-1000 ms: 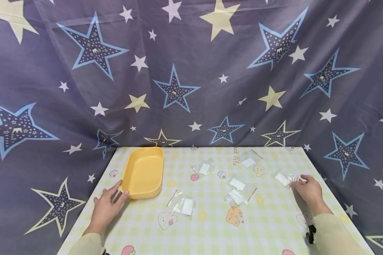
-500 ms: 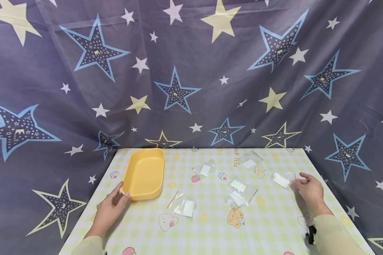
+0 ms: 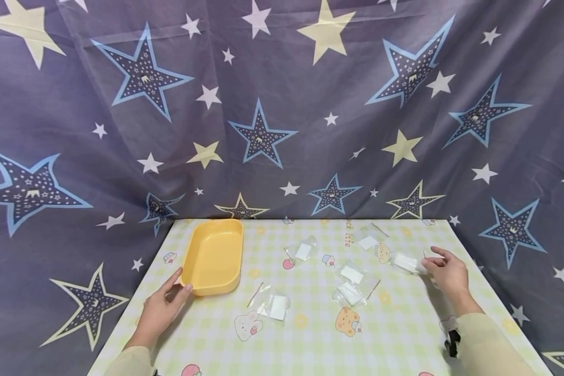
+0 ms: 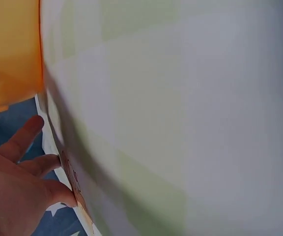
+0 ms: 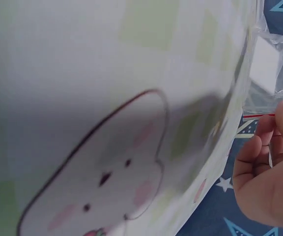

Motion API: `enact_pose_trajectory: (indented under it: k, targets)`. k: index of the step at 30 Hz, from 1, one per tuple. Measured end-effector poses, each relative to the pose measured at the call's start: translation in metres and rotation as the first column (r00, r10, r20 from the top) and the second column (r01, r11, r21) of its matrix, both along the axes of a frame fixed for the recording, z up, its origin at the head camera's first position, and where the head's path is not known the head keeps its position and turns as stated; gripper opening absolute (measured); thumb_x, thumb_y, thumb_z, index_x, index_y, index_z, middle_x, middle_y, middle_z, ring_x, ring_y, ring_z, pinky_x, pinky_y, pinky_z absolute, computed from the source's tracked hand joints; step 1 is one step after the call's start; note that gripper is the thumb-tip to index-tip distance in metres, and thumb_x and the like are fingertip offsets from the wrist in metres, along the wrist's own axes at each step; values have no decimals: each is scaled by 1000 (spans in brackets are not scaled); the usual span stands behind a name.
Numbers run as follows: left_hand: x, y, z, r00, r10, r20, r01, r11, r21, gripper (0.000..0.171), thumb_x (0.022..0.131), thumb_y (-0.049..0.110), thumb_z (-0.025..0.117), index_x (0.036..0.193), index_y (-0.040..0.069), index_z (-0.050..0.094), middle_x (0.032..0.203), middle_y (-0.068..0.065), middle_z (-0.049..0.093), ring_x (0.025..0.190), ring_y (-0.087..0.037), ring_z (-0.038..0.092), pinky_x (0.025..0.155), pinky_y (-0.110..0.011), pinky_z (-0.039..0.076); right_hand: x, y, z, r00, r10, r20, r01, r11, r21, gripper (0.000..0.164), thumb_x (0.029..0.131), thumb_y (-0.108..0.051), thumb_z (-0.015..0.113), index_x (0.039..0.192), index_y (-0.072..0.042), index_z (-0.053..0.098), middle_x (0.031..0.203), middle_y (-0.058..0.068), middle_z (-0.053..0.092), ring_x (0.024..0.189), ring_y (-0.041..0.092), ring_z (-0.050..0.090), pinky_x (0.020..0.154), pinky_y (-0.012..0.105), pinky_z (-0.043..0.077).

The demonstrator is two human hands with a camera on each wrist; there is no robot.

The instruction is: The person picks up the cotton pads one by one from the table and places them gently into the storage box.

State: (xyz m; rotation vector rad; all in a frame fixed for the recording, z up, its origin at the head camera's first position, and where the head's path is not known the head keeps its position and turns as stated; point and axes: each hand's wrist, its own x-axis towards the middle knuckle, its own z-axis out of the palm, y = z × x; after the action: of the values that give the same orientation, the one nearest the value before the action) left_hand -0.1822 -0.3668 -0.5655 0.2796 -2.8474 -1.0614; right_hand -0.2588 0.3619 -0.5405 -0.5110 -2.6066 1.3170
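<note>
My right hand (image 3: 448,274) pinches a small clear zip bag (image 3: 406,262) by its red-lined top edge, between thumb and fingers. A white rectangular piece shows inside the bag (image 5: 269,61) in the right wrist view, where the bag hangs off the fingertips. At the left, my left hand (image 3: 162,310) touches the near-left corner of a yellow tray (image 3: 216,288), thumb at the front and index finger at the side. In the left wrist view the other fingers of the left hand (image 4: 14,191) are spread below the tray (image 4: 14,73).
Several similar bags lie about the checkered table (image 3: 310,347): one bag (image 3: 277,307) front left, one bag (image 3: 303,251) behind it, one bag (image 3: 367,242) at the back, and two touching bags (image 3: 350,293) in the middle. A starry curtain (image 3: 282,78) stands behind the table.
The right hand has moved left and slightly up with the pinched bag, tilting it flatter toward the table's middle. The left hand stays at the tray's corner.
</note>
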Motion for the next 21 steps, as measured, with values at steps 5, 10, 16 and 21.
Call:
enact_pose_trajectory:
  k: [5,10,16,21]
  targets:
    - [-1,-2,0,1000,-7,-5,7,1000,6,81,103,68,58,170,30,33,142,-21,70,140,-48,59,118,-73,38,-4,-11,4,998,35,-54,-35,999,-5,58,101,-18,76,154,-2,55,101,6,84,66,-15,61,125,47,34]
    - [0,-2,1,1000,-10,24,9,1000,14,82,102,69,58,170,30,32,142,-22,70,143,-50,56,121,-71,36,-10,-22,6,990,81,-119,-85,996,-32,59,99,-16,78,152,-1,57,103,9,84,69,-21,58,117,24,43]
    - [1,-3,1,1000,-15,28,14,1000,16,83,102,69,58,170,30,32,142,-21,70,144,-49,55,121,-70,37,-20,-44,13,984,117,-134,-127,989,-74,58,99,-15,78,151,-1,57,105,9,84,73,-18,61,65,11,52]
    - [1,-3,2,999,-17,31,17,1000,22,83,102,69,58,170,31,30,143,-22,69,143,-49,55,121,-70,38,-27,-67,21,975,163,-154,-179,979,-94,56,100,-13,76,151,-1,57,111,18,82,74,-18,62,67,10,51]
